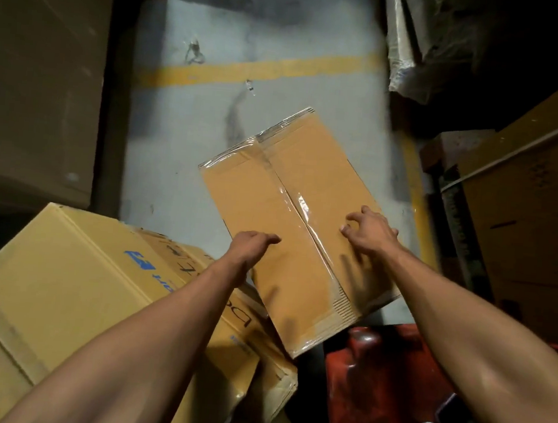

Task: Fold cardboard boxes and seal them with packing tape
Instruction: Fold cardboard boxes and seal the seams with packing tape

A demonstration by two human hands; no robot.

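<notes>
Two hands rest on a sealed cardboard box [289, 232] tilted above the grey floor [211, 122]. Left hand [251, 246] lies flat along its near-left edge, fingers straight. Right hand [369, 231] presses curled fingertips beside the clear tape [299, 206] along the centre seam. A larger printed carton [65, 278] sits lower left
</notes>
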